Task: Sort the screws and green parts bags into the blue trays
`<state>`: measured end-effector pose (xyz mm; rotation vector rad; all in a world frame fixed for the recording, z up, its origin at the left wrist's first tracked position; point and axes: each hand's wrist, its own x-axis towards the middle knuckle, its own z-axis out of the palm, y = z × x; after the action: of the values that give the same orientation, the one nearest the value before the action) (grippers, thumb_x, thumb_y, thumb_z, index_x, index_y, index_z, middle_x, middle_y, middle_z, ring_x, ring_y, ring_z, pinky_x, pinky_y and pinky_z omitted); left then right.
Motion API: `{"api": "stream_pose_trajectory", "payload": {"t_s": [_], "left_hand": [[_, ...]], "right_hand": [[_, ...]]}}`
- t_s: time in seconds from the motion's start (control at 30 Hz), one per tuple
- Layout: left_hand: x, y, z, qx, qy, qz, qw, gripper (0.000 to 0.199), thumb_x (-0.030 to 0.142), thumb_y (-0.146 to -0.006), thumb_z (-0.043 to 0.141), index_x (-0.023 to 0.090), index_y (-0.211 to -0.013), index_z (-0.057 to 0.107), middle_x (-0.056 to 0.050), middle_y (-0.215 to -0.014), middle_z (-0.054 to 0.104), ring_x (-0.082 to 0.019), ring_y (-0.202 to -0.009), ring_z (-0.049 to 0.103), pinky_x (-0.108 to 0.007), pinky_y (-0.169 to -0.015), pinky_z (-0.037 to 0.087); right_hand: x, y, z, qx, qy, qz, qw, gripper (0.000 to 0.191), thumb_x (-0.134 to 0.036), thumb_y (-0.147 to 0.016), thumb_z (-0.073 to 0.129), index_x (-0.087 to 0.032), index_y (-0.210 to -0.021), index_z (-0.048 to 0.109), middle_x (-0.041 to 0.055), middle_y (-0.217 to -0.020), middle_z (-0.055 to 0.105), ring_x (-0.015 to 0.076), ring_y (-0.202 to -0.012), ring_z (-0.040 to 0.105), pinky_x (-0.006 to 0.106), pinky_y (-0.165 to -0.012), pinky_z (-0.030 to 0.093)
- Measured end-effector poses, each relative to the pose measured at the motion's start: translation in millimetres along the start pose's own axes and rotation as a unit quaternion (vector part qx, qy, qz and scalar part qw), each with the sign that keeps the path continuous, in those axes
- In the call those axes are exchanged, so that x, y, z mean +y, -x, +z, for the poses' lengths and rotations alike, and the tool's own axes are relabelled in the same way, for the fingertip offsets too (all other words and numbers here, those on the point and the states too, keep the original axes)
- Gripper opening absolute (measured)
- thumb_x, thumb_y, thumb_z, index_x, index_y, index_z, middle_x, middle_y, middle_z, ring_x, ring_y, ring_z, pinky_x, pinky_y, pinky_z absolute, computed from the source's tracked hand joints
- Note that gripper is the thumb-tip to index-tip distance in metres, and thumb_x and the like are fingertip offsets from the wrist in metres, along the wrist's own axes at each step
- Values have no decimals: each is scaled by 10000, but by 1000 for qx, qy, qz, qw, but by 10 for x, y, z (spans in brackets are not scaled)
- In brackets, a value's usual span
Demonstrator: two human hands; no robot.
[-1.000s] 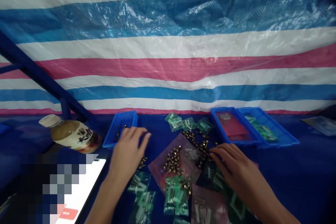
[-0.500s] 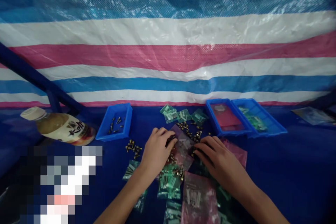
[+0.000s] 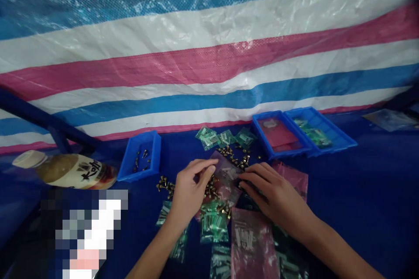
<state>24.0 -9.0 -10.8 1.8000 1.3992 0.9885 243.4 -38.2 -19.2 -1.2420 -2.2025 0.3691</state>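
A translucent pink zip bag (image 3: 227, 173) with small pale parts inside lies between my two hands. My left hand (image 3: 191, 185) pinches its upper left edge between thumb and forefinger. On the other side, the fingertips of my right hand (image 3: 270, 187) close on the bag's right edge. Small brass-coloured screws (image 3: 212, 189) lie beside and under my left fingers, and more screws (image 3: 242, 159) are heaped just beyond the bag. Closer to me are a green bag of metal pins (image 3: 214, 222) and a larger pink bag (image 3: 252, 242) holding pale parts.
A blue tray (image 3: 156, 154) with a few screws stands at left, near a drink bottle (image 3: 77, 170). Two blue trays at right hold a pink bag (image 3: 278, 135) and green bags (image 3: 314, 133). Small green packets (image 3: 209, 137) lie by the striped sheet (image 3: 183, 69).
The view has tilted slightly. My left thumb and forefinger have shifted up along the pink bag's left edge, while my right hand stays at its right edge.
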Motion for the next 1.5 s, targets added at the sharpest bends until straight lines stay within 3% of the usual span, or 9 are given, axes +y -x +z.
{"api": "stream_pose_trajectory", "payload": {"t_s": [0.17, 0.27, 0.47, 0.67, 0.93, 1.07, 1.2, 1.37, 1.5], "left_hand": [[63, 144, 87, -51, 116, -46, 991, 115, 281, -849, 694, 238, -938, 753, 3, -831, 724, -122, -688, 627, -209, -623, 485], [75, 192, 121, -67, 133, -34, 988, 97, 234, -815, 727, 226, -907, 756, 6, -762, 709, -115, -655, 627, -200, -611, 487], [87, 209, 110, -86, 103, 33, 990, 144, 170, -812, 730, 227, -940, 758, -11, -820, 702, -127, -747, 647, -213, -685, 499], [90, 229, 107, -96, 64, 88, 989, 194, 156, -820, 725, 228, -1001, 719, -1, -823, 669, -120, -748, 610, -217, -688, 482], [69, 258, 104, -126, -40, 155, 979, 80, 207, -934, 598, 197, -1011, 614, -21, -911, 634, -151, -884, 561, -250, -772, 466], [68, 266, 90, -155, -111, 193, 962, 73, 221, -985, 502, 187, -1025, 552, -35, -954, 625, -185, -938, 525, -306, -834, 454], [87, 265, 77, -177, -148, 189, 954, 106, 209, -1010, 423, 188, -1023, 526, -44, -964, 600, -204, -940, 504, -345, -844, 457], [96, 263, 90, -201, -172, 168, 950, 196, 197, -1028, 324, 179, -978, 512, -51, -944, 578, -208, -940, 511, -404, -919, 439], [124, 258, 82, -222, -152, 133, 954, 243, 216, -1035, 294, 183, -897, 492, -47, -887, 561, -208, -933, 514, -374, -855, 460]], "right_hand": [[-123, 15, 10, -37, -133, 47, 989, 159, -274, -990, 472, -220, -1062, 603, 59, -1019, 636, 187, -953, 602, 319, -801, 511], [-170, 22, 13, -51, -177, 59, 981, 174, -244, -1006, 427, -228, -1025, 599, 33, -964, 636, 165, -906, 603, 294, -779, 487], [-134, 42, 13, -49, -172, 98, 979, 119, -279, -989, 476, -223, -986, 581, 26, -933, 611, 166, -865, 581, 293, -746, 435], [-165, 0, -50, -81, -220, 90, 968, 118, -225, -979, 473, -231, -956, 589, 3, -896, 613, 142, -840, 575, 260, -726, 412], [-228, 4, -53, -86, -253, 133, 954, 161, -276, -970, 492, -227, -874, 611, -13, -805, 615, 132, -742, 560, 259, -666, 399], [-228, 14, -48, -75, -251, 120, 958, 156, -270, -975, 483, -224, -897, 611, 4, -842, 619, 143, -786, 565, 271, -697, 414], [-241, 36, -37, -57, -241, 79, 965, 122, -226, -973, 486, -218, -916, 594, 16, -867, 621, 147, -818, 566, 278, -720, 431], [-236, 72, 44, -18, -182, -36, 982, 120, -121, -950, 498, -204, -997, 569, 40, -926, 629, 161, -852, 558, 302, -743, 458], [-208, 96, 87, 2, -98, -129, 987, 149, -62, -925, 514, -166, -1015, 570, 73, -952, 640, 186, -898, 574, 344, -803, 494]]}}
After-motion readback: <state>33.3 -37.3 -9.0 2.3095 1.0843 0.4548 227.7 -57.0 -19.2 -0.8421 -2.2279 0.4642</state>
